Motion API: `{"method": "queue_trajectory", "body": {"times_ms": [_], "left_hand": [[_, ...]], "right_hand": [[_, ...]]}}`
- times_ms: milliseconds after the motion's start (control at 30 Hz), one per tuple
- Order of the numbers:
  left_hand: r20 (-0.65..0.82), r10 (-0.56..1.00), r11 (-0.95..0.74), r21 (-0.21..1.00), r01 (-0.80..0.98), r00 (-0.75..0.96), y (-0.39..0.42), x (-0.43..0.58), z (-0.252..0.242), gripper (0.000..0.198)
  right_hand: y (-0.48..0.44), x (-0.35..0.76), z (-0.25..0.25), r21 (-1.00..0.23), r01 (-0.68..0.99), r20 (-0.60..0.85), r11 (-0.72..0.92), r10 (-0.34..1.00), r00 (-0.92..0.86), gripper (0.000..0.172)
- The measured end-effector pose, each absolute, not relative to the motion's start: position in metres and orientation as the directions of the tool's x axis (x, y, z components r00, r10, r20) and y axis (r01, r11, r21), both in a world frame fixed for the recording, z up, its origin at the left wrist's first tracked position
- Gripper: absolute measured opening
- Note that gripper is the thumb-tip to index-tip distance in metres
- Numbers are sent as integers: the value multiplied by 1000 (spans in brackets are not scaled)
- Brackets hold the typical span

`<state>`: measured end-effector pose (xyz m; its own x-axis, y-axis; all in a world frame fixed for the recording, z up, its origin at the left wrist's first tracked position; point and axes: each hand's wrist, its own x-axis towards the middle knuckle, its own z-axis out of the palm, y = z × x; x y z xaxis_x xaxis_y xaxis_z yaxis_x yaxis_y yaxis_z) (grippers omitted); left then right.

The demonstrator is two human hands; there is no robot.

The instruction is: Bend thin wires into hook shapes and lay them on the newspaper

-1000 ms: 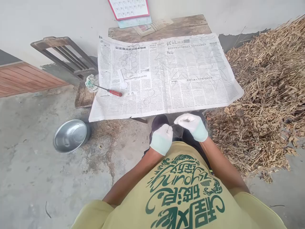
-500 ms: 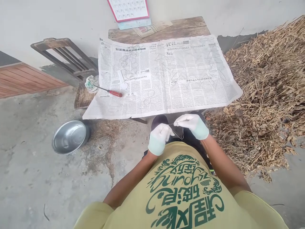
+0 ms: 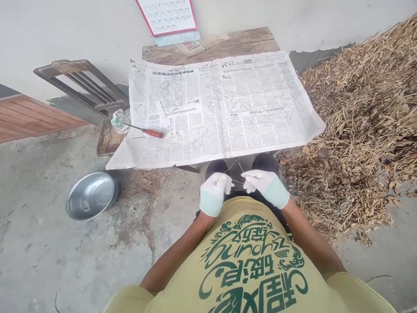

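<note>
One white-gloved left hand (image 3: 213, 190) with a pale green cuff and one matching right hand (image 3: 265, 184) are being held near each other above a dark-trousered lap (image 3: 265, 163). A slender, pale, bent wire (image 3: 237, 181) is being gripped between them, the fingers of each narrowed on it; one strand is being angled up from the left hand, and a short end is being pointed upward from the right. Just beyond, a wooden table (image 3: 254, 39) is being partly covered by a broad printed newspaper (image 3: 146, 160), where fine rounded loops (image 3: 174, 89) and angular outlines are being displayed. At its left side, a red-handled screwdriver (image 3: 153, 133) is being laid beside a white, round-ended strip (image 3: 163, 115). Farther left, a crumpled white-and-green bundle (image 3: 119, 120) is being borne by a dark wooden chair (image 3: 107, 141), while a silver metal basin (image 3: 94, 195) is being supported by the grey floor (image 3: 48, 252). Ground at right is being covered by heaped dry brown stalks (image 3: 358, 143).
</note>
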<state>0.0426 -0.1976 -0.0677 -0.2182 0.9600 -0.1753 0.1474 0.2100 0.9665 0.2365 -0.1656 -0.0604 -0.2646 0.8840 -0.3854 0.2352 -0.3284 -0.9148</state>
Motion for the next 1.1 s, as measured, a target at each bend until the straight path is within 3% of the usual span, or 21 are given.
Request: {"method": "queue_trajectory", "body": {"times_ms": [100,200,267,433,600,800,933,1100], "left_hand": [[-239,956,266,951,157,-171,-192,39,-67,28],[-273,949,300,935,190,-155,-187,36,-70,21],[-292,942,324,920,221,-166,-184,35,-72,27],[-253,956,294,795,531,-150,-185,33,-78,33],[-137,990,109,615,781,-30,-192,36,-83,38],[-123,992,21,452,892,39,-206,47,-95,45],[-112,993,82,497,864,-30,-214,53,-96,45],[-171,950,303,710,636,-262,-214,60,-86,36]], "right_hand": [[-167,235,-66,-927,274,-324,-256,915,-239,23],[-164,236,-69,-901,424,-195,-88,956,-217,23],[-161,236,-71,-853,520,-89,41,971,-223,24],[-159,237,-77,-766,593,94,247,956,-277,29],[-153,243,-81,-748,575,149,331,929,-339,33],[-133,257,-82,-745,536,128,397,874,-469,32],[-122,262,-83,-762,493,99,420,828,-552,32],[-116,263,-82,-815,447,73,369,830,-552,28]]}}
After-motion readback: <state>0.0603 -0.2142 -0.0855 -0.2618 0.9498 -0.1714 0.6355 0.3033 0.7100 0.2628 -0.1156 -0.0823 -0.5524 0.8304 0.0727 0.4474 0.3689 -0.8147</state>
